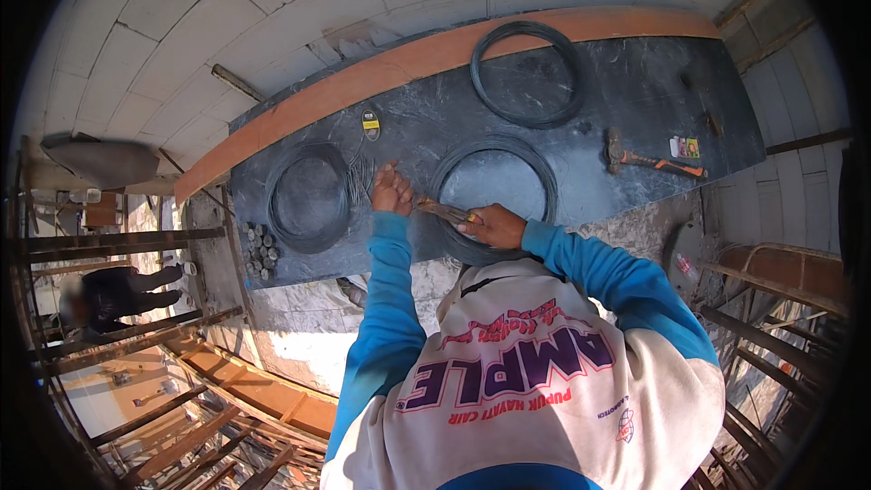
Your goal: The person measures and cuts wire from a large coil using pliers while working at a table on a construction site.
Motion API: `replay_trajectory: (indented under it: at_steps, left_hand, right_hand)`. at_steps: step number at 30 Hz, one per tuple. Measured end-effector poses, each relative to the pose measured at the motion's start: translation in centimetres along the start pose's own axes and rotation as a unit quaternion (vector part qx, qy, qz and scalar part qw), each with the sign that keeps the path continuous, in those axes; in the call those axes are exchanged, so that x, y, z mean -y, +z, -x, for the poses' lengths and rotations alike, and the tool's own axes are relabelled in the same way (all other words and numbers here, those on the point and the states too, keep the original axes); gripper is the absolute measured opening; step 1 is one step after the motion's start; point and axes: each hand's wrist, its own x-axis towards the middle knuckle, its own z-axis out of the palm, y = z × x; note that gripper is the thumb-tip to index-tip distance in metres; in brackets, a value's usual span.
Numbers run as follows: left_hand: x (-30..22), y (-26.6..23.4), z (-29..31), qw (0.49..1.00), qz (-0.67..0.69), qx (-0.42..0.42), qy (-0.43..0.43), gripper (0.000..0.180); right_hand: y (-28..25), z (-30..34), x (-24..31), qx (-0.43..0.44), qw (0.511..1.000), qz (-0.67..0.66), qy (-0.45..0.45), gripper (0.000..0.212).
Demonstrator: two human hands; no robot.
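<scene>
My right hand point(497, 227) is closed round the handles of a pair of pliers point(443, 210), whose jaws point left. Just left of the jaws, my left hand point(392, 189) is raised with its fingers curled together; whatever thin thing it may pinch is too small to make out. A coil of dark wire point(550, 183) lies under and beyond the pliers. Left of my left hand is a second wire coil point(275, 195), with a bunch of loose straight wires point(360, 180) at its right side.
A third wire coil point(477, 73) lies far back on the dark table point(626, 82), near an orange-brown board point(399, 62). At right are a hammer point(655, 161) and a small packet point(684, 147). A yellow-labelled item point(371, 124) and grey lumps point(261, 252) sit left. Another person point(118, 295) is far left.
</scene>
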Motion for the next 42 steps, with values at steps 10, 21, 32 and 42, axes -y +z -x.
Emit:
replay_trajectory:
  at_steps: [10, 21, 32, 42]
  left_hand:
    - [0.3, 3.6, 1.1, 1.000, -0.020, 0.019, 0.013, 0.021]
    - [-2.1, 4.1, 0.8, 0.997, -0.025, -0.020, 0.070, 0.019]
    - [-5.7, -4.2, 0.0, 0.992, -0.003, -0.056, 0.114, 0.063]
    - [3.6, -3.1, 4.9, 0.936, -0.323, 0.001, 0.144, 0.082]
  right_hand:
    - [1.4, 0.0, -3.0, -0.063, 0.997, 0.023, 0.042, 0.052]
    - [2.2, 1.1, -4.0, 0.054, 0.991, 0.120, 0.015, 0.052]
    - [-3.4, 1.9, -6.2, -0.066, 0.959, -0.249, 0.118, 0.044]
    - [-3.9, 3.4, -5.3, -0.016, 0.921, -0.373, 0.108, 0.060]
